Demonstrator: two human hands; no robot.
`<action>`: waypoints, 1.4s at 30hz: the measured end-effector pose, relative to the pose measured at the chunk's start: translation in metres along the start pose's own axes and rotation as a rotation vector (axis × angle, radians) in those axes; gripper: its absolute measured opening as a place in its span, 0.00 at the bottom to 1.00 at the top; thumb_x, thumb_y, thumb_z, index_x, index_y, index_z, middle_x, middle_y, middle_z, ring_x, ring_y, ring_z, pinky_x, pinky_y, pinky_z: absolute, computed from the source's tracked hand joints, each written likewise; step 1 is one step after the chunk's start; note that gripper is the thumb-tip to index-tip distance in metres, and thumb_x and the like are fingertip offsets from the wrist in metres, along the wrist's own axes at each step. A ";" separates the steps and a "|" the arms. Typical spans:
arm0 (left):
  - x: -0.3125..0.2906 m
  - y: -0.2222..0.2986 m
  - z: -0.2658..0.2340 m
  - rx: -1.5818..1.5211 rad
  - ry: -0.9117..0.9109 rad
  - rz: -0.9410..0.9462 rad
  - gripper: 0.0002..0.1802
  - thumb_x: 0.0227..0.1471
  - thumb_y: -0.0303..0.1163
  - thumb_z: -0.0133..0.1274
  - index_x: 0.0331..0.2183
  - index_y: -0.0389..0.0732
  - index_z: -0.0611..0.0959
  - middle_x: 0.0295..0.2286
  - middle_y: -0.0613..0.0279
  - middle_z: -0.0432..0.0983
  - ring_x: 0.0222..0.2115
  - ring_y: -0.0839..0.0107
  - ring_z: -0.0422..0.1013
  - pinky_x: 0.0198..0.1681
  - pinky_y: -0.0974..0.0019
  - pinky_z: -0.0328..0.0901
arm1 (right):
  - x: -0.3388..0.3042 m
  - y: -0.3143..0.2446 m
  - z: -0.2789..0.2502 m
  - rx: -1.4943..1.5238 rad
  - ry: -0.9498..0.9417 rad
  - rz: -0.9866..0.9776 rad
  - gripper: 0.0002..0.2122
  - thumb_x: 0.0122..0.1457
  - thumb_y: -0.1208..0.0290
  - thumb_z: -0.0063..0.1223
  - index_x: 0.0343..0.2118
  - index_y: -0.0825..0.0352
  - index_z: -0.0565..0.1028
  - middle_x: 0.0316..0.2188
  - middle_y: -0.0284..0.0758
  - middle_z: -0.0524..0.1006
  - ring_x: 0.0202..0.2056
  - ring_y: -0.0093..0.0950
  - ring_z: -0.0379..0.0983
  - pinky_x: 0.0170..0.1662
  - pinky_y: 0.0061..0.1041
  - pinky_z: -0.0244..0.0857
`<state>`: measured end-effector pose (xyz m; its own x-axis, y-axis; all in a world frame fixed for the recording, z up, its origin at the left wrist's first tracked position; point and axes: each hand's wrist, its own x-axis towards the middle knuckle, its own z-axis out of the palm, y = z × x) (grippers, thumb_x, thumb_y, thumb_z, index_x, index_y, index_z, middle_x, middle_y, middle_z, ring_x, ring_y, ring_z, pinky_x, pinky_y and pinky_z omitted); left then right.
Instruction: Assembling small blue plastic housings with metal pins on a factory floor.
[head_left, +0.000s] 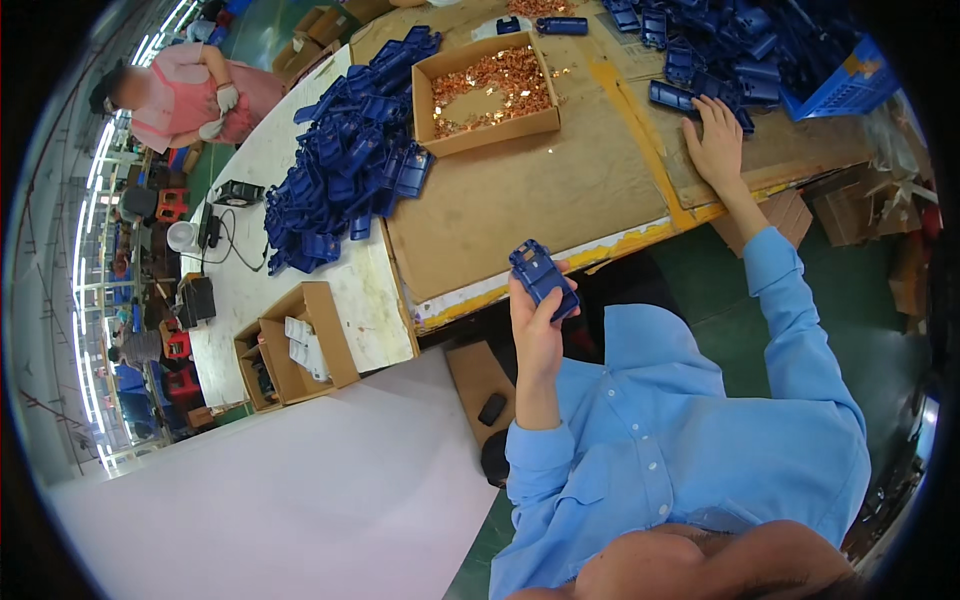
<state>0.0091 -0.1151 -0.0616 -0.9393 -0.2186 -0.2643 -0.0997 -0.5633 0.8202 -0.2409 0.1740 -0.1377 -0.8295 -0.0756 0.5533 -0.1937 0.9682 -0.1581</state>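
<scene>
My left hand point(537, 335) is closed around a blue plastic housing point(540, 277), held tilted up in front of my chest, just off the table's front edge. The housing has small openings near its upper end. Out to the right, my right hand point(716, 152) reaches over the table with its fingers stretched out and apart. Its fingertips meet the near edge of a pile of similar blue housings point(740, 60), beside one housing lying lengthwise point(672, 96). Whether they touch that piece I cannot tell.
A cardboard box point(500, 137) of small copper-coloured parts stands mid-table. Left of it lies a large heap of blue housings point(345, 150). A blue crate point(845, 85) sits at the far right. Another cardboard box point(330, 335) holds white items. A person in pink point(190, 95) stands beyond the table.
</scene>
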 end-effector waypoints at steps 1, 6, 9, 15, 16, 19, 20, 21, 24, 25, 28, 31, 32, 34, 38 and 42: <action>0.000 0.000 0.000 -0.011 0.006 -0.007 0.29 0.53 0.21 0.46 0.57 0.41 0.63 0.45 0.54 0.71 0.40 0.69 0.70 0.33 0.68 0.68 | 0.000 0.000 0.000 0.048 -0.004 -0.007 0.20 0.60 0.59 0.50 0.53 0.62 0.70 0.55 0.37 0.69 0.60 0.37 0.58 0.61 0.41 0.49; 0.004 0.000 -0.011 -0.051 0.010 -0.022 0.34 0.49 0.19 0.45 0.59 0.44 0.61 0.47 0.54 0.70 0.41 0.70 0.69 0.37 0.67 0.69 | 0.001 -0.003 -0.007 0.088 0.084 0.011 0.21 0.58 0.60 0.52 0.54 0.62 0.69 0.55 0.37 0.68 0.60 0.38 0.58 0.61 0.40 0.49; 0.012 0.003 -0.017 -0.047 0.027 0.008 0.37 0.47 0.19 0.45 0.60 0.46 0.60 0.47 0.53 0.70 0.43 0.66 0.69 0.39 0.65 0.68 | 0.000 -0.005 -0.007 0.009 0.148 0.027 0.23 0.58 0.60 0.53 0.55 0.63 0.68 0.57 0.37 0.67 0.60 0.38 0.57 0.61 0.40 0.48; 0.044 0.013 -0.028 0.073 0.085 0.039 0.34 0.53 0.20 0.43 0.61 0.46 0.58 0.45 0.55 0.72 0.41 0.67 0.71 0.39 0.66 0.68 | 0.000 -0.001 -0.005 0.014 0.089 0.035 0.23 0.58 0.60 0.53 0.55 0.63 0.68 0.56 0.37 0.67 0.60 0.38 0.57 0.62 0.40 0.46; 0.045 0.015 -0.029 0.070 0.090 0.038 0.34 0.53 0.20 0.43 0.61 0.46 0.58 0.45 0.55 0.72 0.41 0.67 0.71 0.39 0.66 0.68 | 0.001 0.000 -0.005 0.027 0.118 0.019 0.23 0.57 0.61 0.53 0.55 0.63 0.68 0.56 0.37 0.67 0.60 0.37 0.58 0.62 0.40 0.46; 0.040 0.022 -0.030 0.085 0.115 0.065 0.29 0.57 0.23 0.45 0.60 0.46 0.61 0.44 0.55 0.72 0.41 0.68 0.71 0.38 0.67 0.68 | 0.004 -0.011 -0.016 0.082 0.165 -0.045 0.21 0.57 0.63 0.54 0.53 0.63 0.70 0.54 0.37 0.69 0.58 0.36 0.60 0.60 0.39 0.48; 0.036 0.022 -0.031 0.081 0.125 0.064 0.29 0.57 0.23 0.45 0.60 0.46 0.61 0.44 0.55 0.72 0.41 0.68 0.71 0.38 0.67 0.68 | 0.007 -0.019 -0.019 0.123 0.190 -0.088 0.20 0.57 0.64 0.54 0.52 0.64 0.71 0.52 0.37 0.70 0.56 0.36 0.63 0.59 0.39 0.50; 0.033 0.022 -0.030 0.099 0.131 0.068 0.29 0.57 0.22 0.45 0.59 0.45 0.62 0.44 0.54 0.72 0.40 0.68 0.72 0.38 0.67 0.69 | 0.012 -0.027 -0.022 0.227 0.196 -0.113 0.19 0.56 0.66 0.55 0.50 0.64 0.71 0.51 0.37 0.72 0.54 0.37 0.65 0.58 0.38 0.53; 0.025 0.021 -0.032 0.101 0.137 0.072 0.29 0.56 0.21 0.46 0.58 0.44 0.63 0.44 0.53 0.73 0.40 0.68 0.73 0.37 0.67 0.69 | 0.034 -0.078 -0.029 0.536 0.112 -0.180 0.15 0.56 0.69 0.55 0.46 0.68 0.73 0.44 0.41 0.74 0.47 0.40 0.70 0.50 0.34 0.62; 0.022 0.021 -0.032 0.084 0.125 0.075 0.29 0.55 0.21 0.46 0.58 0.43 0.63 0.44 0.53 0.73 0.39 0.68 0.73 0.36 0.67 0.70 | 0.045 -0.094 -0.028 0.614 0.028 -0.194 0.15 0.57 0.69 0.55 0.46 0.68 0.73 0.43 0.42 0.75 0.46 0.40 0.70 0.49 0.33 0.64; 0.011 0.021 -0.033 0.071 0.136 0.063 0.29 0.54 0.21 0.46 0.57 0.42 0.64 0.44 0.53 0.73 0.39 0.68 0.72 0.35 0.67 0.69 | 0.085 -0.151 -0.018 0.755 -0.205 -0.310 0.12 0.59 0.68 0.52 0.44 0.67 0.74 0.40 0.40 0.75 0.43 0.37 0.73 0.45 0.31 0.66; 0.004 0.021 -0.032 0.030 0.104 0.073 0.29 0.52 0.21 0.46 0.57 0.41 0.64 0.44 0.52 0.73 0.40 0.67 0.72 0.34 0.67 0.69 | 0.127 -0.194 0.012 0.652 -0.309 -0.420 0.10 0.60 0.66 0.50 0.42 0.64 0.76 0.37 0.38 0.76 0.41 0.37 0.74 0.44 0.33 0.68; -0.001 0.022 -0.032 0.033 0.126 0.066 0.30 0.50 0.21 0.46 0.57 0.41 0.64 0.44 0.51 0.73 0.40 0.67 0.72 0.34 0.67 0.68 | 0.140 -0.208 0.025 0.586 -0.345 -0.488 0.10 0.60 0.67 0.50 0.41 0.64 0.76 0.37 0.38 0.76 0.41 0.38 0.74 0.44 0.34 0.68; -0.008 0.024 -0.033 0.026 0.136 0.059 0.31 0.50 0.20 0.46 0.57 0.40 0.64 0.45 0.51 0.73 0.40 0.67 0.72 0.34 0.67 0.68 | 0.153 -0.229 0.045 0.519 -0.382 -0.556 0.09 0.60 0.68 0.50 0.40 0.64 0.76 0.36 0.39 0.76 0.41 0.38 0.74 0.43 0.35 0.69; -0.016 0.025 -0.038 0.017 0.145 0.032 0.35 0.46 0.20 0.45 0.59 0.41 0.62 0.45 0.50 0.72 0.41 0.66 0.71 0.36 0.66 0.68 | 0.166 -0.245 0.078 0.229 -0.546 -0.605 0.06 0.55 0.74 0.51 0.35 0.65 0.76 0.38 0.40 0.77 0.43 0.40 0.74 0.43 0.39 0.69; -0.021 0.028 -0.048 -0.015 0.151 0.043 0.38 0.44 0.20 0.46 0.59 0.41 0.62 0.45 0.50 0.72 0.42 0.66 0.71 0.37 0.66 0.68 | 0.167 -0.258 0.092 0.081 -0.538 -0.689 0.03 0.52 0.77 0.53 0.30 0.66 0.76 0.37 0.42 0.78 0.42 0.41 0.75 0.42 0.40 0.71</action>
<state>0.0420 -0.1646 -0.0581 -0.8823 -0.3597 -0.3036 -0.0547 -0.5623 0.8251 -0.3777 -0.1101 -0.0795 -0.6445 -0.7594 0.0893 -0.7624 0.6471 0.0002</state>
